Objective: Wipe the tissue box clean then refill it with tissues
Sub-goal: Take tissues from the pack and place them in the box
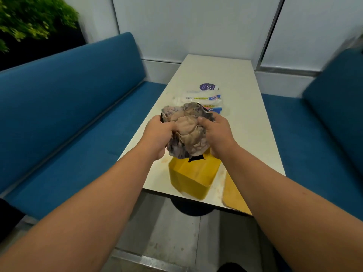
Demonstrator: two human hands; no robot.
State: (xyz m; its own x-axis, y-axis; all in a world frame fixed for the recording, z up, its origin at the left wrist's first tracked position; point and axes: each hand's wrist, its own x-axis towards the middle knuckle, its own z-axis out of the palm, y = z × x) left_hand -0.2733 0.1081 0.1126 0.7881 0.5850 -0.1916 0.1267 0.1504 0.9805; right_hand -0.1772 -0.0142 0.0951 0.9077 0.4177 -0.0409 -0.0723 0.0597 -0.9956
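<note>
White desk (231, 79), centre frame: left hand (157, 132) and right hand (217, 132), each grip clamped on bunched cloth (186, 130) above yellow tissue box (192, 173); the box, seemingly near the edge, could slide off under wiping.

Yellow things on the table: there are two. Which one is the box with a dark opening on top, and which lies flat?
The yellow box, just below the cloth, has the dark opening. The flat board lies to its right at the table edge.

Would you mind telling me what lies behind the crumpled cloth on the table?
Behind the cloth, held by both hands, lies a plastic tissue pack on the table. Its near edge is hidden by the cloth.
</note>
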